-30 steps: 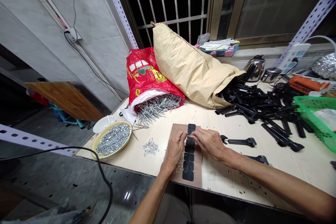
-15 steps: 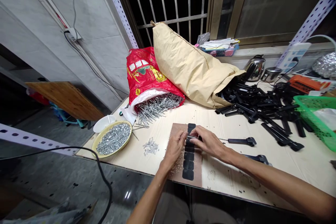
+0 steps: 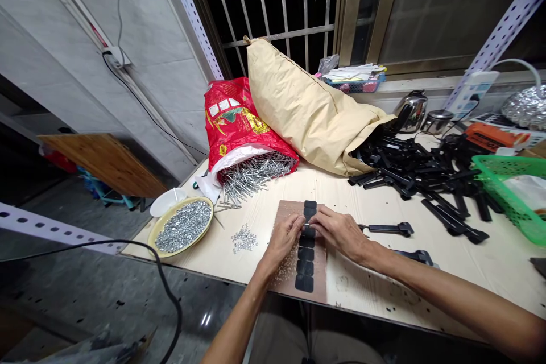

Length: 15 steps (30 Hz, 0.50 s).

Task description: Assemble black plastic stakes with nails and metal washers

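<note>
My left hand (image 3: 285,237) is closed in a pinch over the brown board (image 3: 284,213). Facing it from the other side, my right hand (image 3: 343,232) is closed too, its fingertips almost meeting the left ones. A short piece of a thin metal rod (image 3: 306,225) shows between the two pinches; the fingers hide its ends. Beneath the hands, black rounded-square pads (image 3: 304,268) form a row along the board. Just right of my right hand lies a black plastic part with a metal end (image 3: 390,230), and a second black part (image 3: 416,256) is nearer me.
Left of the board are a small pile of metal pieces (image 3: 244,238) and a yellow bowl (image 3: 208,222) of similar pieces. A red bag (image 3: 251,125) spills metal rods (image 3: 249,176). A paper sack (image 3: 307,108) spills black parts (image 3: 420,170) beside a green basket (image 3: 507,205).
My right hand's fingers have shifted and drawn closer together on the rod, of which less shows. My left hand stays nearly in place. The view has moved slightly.
</note>
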Motion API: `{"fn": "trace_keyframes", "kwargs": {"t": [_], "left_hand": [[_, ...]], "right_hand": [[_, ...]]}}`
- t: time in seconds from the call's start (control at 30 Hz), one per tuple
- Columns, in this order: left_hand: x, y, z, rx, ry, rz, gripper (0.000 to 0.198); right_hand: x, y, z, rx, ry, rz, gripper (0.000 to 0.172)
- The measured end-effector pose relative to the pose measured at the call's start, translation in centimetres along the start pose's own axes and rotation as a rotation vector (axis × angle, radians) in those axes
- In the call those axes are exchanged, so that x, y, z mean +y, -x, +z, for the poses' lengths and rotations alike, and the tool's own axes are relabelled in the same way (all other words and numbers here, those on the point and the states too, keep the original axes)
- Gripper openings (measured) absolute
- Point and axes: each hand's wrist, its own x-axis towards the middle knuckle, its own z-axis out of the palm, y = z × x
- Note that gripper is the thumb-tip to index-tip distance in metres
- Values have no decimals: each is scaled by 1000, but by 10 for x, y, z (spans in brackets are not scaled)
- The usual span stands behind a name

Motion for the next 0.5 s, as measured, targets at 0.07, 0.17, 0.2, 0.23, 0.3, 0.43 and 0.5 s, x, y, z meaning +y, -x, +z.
{"fn": "trace_keyframes", "kwargs": {"t": [0.07, 0.17, 0.2, 0.23, 0.3, 0.43, 0.5], "left_hand": [[-1, 0, 1, 10, 61, -25, 42], [-3, 1, 2, 59, 100, -41, 50], [-3, 2, 1, 77, 92, -45, 52], [-4, 2, 1, 95, 73, -50, 54], [-4, 3, -1, 132, 15, -58, 57], [-6, 4, -4, 150, -88, 34, 46], [-7, 4, -4, 175, -122, 90, 38]], "right_hand": [[0, 0, -2, -11, -35, 33, 18], [2, 1, -6, 4, -72, 84, 19], [3, 1, -6, 12, -78, 97, 19], [4, 1, -7, 19, -84, 109, 19], [7, 2, -6, 29, -92, 134, 19], [15, 5, -1, 20, -97, 187, 22], [22, 4, 3, 1, -80, 203, 23]]}}
